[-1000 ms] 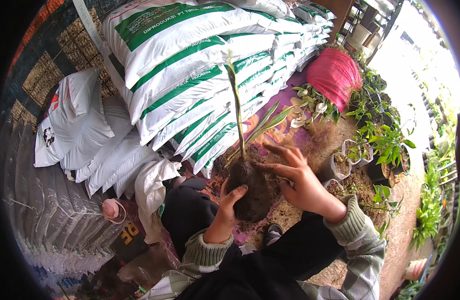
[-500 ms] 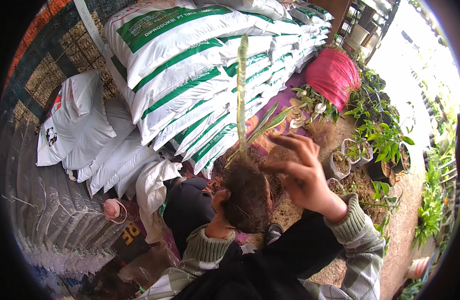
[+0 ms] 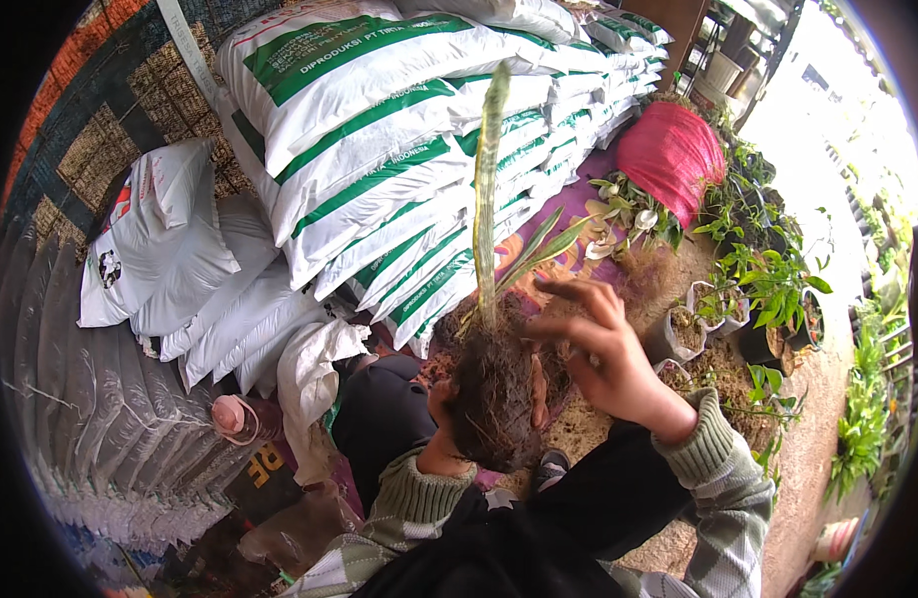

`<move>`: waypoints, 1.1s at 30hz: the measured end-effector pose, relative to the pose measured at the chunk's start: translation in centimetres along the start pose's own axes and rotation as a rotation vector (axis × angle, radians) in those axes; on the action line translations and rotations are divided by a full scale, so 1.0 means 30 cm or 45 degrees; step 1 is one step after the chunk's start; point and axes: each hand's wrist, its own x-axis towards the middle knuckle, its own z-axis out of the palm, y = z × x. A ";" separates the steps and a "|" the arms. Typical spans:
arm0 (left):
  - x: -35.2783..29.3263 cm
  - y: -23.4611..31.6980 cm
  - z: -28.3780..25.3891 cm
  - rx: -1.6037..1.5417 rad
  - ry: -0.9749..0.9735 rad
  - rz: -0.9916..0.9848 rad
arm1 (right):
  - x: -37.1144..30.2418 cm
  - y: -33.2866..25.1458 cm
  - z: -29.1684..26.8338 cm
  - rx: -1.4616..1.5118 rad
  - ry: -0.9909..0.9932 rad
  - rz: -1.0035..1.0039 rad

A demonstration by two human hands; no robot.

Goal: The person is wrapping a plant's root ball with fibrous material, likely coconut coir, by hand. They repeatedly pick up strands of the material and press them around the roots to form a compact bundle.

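A snake plant [image 3: 486, 199] with tall, narrow leaves stands roughly upright in front of me, its dark, fibrous root ball [image 3: 494, 409] bare of any pot. My left hand [image 3: 443, 447] is wrapped round that root ball from below, thumb on the near left side and fingertips showing at its right. Beside the top of the root ball hovers my right hand [image 3: 613, 364], fingers curved and apart, holding nothing. Whether a fingertip brushes the soil I cannot tell.
White-and-green sacks [image 3: 359, 130] are piled ahead, with plain white sacks [image 3: 160, 249] to the left. Potted plants [image 3: 768, 309] and a pink-red sack [image 3: 670, 159] stand at right. A pink-lidded container [image 3: 242, 417] sits left, by stacked clear plastic bags [image 3: 110, 399].
The root ball has turned slightly in my left hand, and more of the fingers shows at its right side. My right hand has barely moved and stays beside it.
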 end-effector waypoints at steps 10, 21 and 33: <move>-0.008 0.011 0.031 -0.032 0.100 0.011 | 0.024 -0.040 -0.012 -0.206 0.179 -0.162; -0.002 0.003 -0.078 -0.286 0.241 0.171 | -0.004 -0.061 0.002 -0.498 0.097 -0.143; 0.015 -0.010 -0.055 0.024 0.539 0.147 | 0.016 -0.011 0.038 -0.518 0.032 -0.092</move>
